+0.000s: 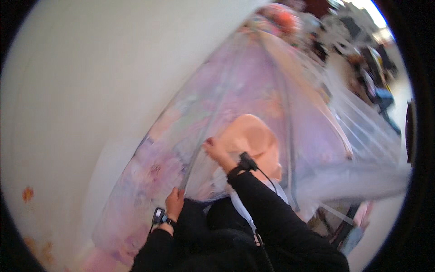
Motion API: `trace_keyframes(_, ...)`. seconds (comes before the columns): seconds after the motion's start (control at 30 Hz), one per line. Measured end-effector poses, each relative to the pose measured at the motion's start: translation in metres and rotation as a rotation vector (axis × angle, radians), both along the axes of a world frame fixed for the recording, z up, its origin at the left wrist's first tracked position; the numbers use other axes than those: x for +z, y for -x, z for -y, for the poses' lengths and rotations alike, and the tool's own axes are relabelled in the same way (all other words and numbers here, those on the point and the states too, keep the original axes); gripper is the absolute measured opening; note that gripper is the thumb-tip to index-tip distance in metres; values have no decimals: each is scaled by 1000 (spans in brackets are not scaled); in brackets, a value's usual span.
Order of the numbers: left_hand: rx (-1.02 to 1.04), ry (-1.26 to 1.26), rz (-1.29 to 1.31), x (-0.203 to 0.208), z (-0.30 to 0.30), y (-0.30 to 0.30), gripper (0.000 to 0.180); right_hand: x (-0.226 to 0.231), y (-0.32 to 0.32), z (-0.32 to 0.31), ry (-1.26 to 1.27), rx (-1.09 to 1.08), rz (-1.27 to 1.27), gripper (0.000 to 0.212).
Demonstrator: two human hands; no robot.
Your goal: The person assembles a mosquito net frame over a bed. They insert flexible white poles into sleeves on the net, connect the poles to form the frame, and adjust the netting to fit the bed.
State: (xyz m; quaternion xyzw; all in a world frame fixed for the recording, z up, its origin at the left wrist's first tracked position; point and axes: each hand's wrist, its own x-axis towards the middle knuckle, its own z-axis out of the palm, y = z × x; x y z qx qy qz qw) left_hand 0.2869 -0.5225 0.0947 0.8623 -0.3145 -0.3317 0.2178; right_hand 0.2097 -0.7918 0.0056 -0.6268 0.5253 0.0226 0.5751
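A sheer net [226,90] with grey edging strips spreads before me over a purple and pink floral sheet [156,170]. My left hand [174,201] is closed on the near end of one grey strip [195,164]. Farther up that strip, my right hand [215,149] is closed on it, fingers pinched together; motion blur softens the fingertips. Beside the right wrist lies a smooth peach-coloured piece [256,133], perhaps a cushion or cloth; its lower part is hidden by my right forearm. A second grey strip [288,122] runs to the right of it.
A pale wall [90,81] with orange stains rises along the left. Translucent white netting [362,131] hangs at the right, with a gathered greyish fold [349,181] below. Beyond the far end is a blurred heap of things [344,29], including a red-orange round item [284,19].
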Motion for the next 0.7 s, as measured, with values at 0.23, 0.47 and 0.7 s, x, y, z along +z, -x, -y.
trace_keyframes(0.23,21,118,-101,-22,-32,-3,20,-24,13,2,-668,-380,387,24)
trace_keyframes(0.47,56,-319,21,-4,-224,-13,30,19,41,25,-509,-579,394,29)
trace_keyframes(0.7,44,21,228,-32,-208,-34,30,-19,46,26,-512,-582,473,35)
